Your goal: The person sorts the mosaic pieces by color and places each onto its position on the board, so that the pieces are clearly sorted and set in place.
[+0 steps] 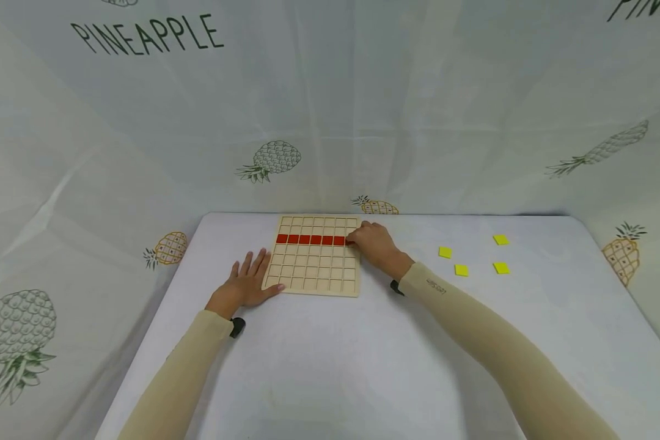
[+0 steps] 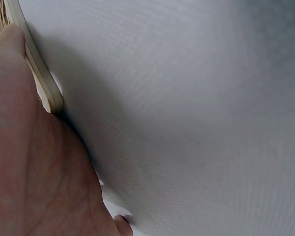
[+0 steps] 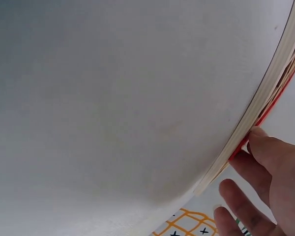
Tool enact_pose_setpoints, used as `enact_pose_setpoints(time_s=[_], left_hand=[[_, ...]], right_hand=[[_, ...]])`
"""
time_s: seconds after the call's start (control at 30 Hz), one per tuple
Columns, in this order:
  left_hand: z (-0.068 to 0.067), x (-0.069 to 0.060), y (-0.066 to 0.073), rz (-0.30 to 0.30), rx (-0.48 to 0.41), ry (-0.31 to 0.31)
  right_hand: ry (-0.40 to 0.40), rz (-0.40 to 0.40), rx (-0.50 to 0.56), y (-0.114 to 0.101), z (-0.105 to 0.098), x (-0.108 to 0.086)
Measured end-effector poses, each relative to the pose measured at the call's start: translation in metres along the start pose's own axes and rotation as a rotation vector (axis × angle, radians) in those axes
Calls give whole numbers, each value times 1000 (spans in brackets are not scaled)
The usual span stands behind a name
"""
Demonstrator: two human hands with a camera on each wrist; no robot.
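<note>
A light wooden board (image 1: 312, 276) with a grid of square recesses lies at the far side of the table. A row of red square tiles (image 1: 305, 239) crosses its upper part. My right hand (image 1: 375, 245) is at the row's right end. Its thumb and index finger pinch a red tile (image 3: 239, 149) at the board's right edge, and the other fingers spread loosely. Spread flat, my left hand (image 1: 246, 287) rests beside the board's left edge, its thumb on the near left corner; the left wrist view shows the board's edge (image 2: 48, 89) against that hand.
Several yellow square tiles (image 1: 461, 270) lie scattered on the white table (image 1: 335, 366), right of the board. A pale curtain (image 1: 445, 110) printed with pineapples hangs behind the table's far edge and along its sides.
</note>
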State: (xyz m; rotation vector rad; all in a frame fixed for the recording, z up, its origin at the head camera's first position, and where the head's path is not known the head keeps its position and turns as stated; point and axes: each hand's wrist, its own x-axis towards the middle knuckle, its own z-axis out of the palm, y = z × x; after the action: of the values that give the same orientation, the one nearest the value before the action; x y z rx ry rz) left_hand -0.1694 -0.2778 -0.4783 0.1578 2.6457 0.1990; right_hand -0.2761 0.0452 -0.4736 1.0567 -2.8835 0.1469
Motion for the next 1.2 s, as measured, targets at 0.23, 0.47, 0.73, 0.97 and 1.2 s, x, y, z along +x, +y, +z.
enact_pose_setpoints(time_s=[0.23, 0.47, 0.73, 0.97, 1.2], left_hand=[[8, 4, -3, 4, -11, 20], [4, -2, 0, -9, -18, 5], [5, -1, -6, -9, -21, 10], [14, 8, -18, 24, -24, 40], [10, 8, -13, 41, -26, 38]], right_hand=[[53, -13, 32, 2, -1, -15], [88, 14, 56, 14, -13, -42], [107, 68, 32, 40, -26, -84], [124, 88, 25, 66, -32, -125], [180, 105, 15, 88, -35, -166]])
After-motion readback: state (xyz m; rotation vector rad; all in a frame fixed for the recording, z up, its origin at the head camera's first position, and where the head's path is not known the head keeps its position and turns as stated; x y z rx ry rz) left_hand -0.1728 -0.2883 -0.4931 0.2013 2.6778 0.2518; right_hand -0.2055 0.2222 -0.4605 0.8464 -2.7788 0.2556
